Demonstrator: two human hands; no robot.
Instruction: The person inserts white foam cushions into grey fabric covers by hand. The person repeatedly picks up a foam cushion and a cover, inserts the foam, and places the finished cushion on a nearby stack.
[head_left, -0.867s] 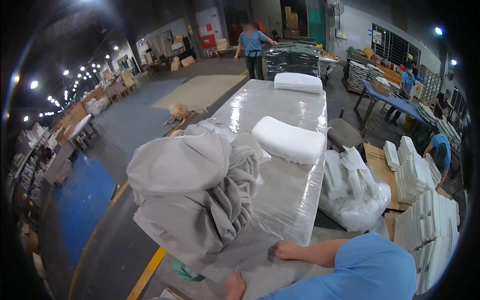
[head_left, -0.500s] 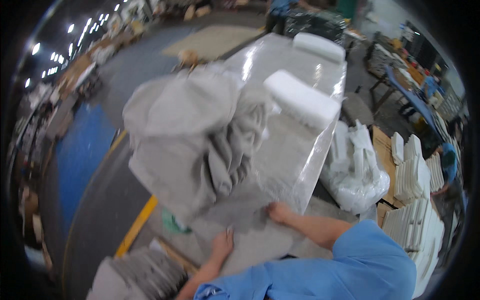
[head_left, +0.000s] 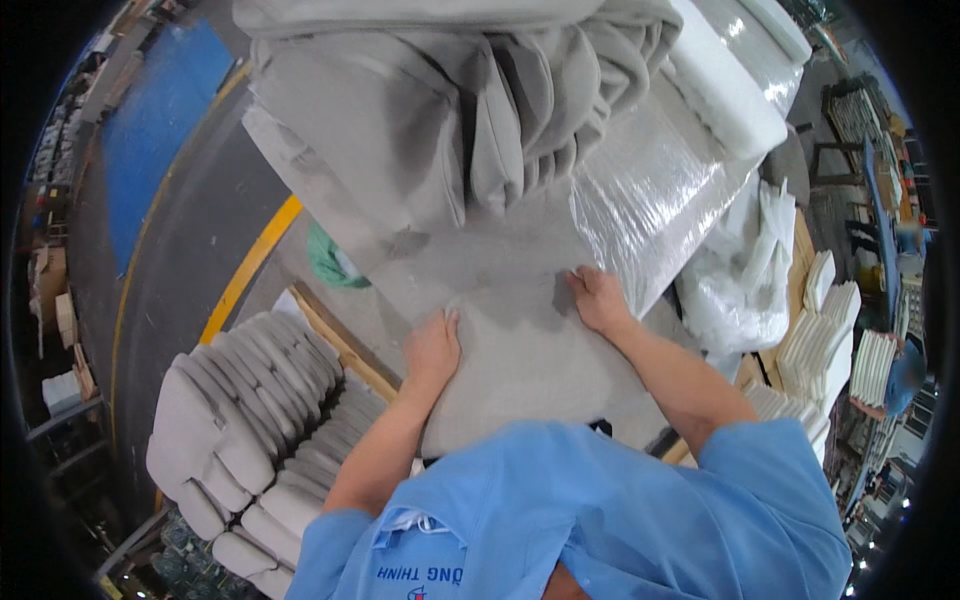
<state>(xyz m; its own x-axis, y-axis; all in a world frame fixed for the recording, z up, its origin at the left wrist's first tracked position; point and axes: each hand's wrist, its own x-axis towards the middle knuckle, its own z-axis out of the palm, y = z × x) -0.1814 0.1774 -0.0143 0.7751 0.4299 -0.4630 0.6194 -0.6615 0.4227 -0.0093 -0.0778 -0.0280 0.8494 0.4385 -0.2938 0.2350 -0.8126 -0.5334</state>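
A light grey fabric cover, smooth and spread flat, lies in front of my body. My left hand is closed on its left edge, thumb on top. On the opposite side, my right hand pinches its right edge, with fingertips partly hidden. Beyond the hands rises a large heap of folded grey fabric covers, with loose folds hanging toward me. Whether the piece I hold has padding inside, I cannot tell.
Stacked grey cushions stand at the left beside a wooden edge. A plastic-wrapped surface carries a white padding roll. Clear plastic bags and white foam stacks are at the right. Green plastic lies at the left.
The view has tilted down, so the heap sits higher and the cushion stack shows more fully. My hands have spread somewhat farther apart along the grey fabric cover.
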